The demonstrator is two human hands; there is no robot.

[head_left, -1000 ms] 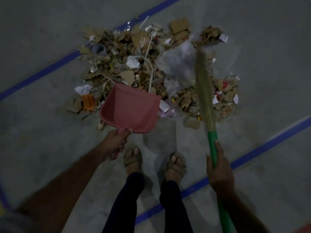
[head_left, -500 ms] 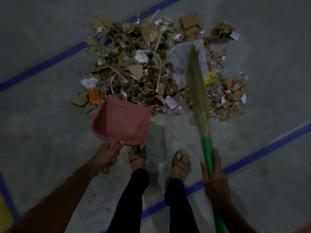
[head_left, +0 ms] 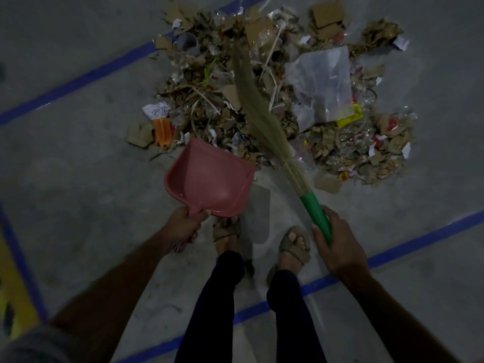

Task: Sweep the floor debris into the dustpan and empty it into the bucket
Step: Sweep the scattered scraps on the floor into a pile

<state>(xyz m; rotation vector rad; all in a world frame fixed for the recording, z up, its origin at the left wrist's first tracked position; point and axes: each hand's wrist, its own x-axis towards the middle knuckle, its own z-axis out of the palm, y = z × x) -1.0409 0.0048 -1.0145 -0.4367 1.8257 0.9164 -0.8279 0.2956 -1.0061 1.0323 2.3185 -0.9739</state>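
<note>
Two hands are at work over a grey concrete floor (head_left: 78,192) marked with blue tape lines (head_left: 78,81). The left hand (head_left: 182,226) has its fingers curled round the handle of a pink dustpan (head_left: 209,179), thumb up near where the handle meets the pan; the pan's open front edge meets the near side of the debris pile (head_left: 275,95), and no debris shows inside it. The right hand (head_left: 337,247) grips the green handle of a broom (head_left: 262,121), fingers wrapped round it from the left side. The broom slants up and to the left, its straw bristles lying across the middle of the pile just right of the dustpan. The pile is torn cardboard, crumpled paper, clear plastic sheet (head_left: 322,82) and an orange piece (head_left: 162,131) at its left edge. Two sandalled feet (head_left: 294,247) stand between the hands, near a blue line.
</note>
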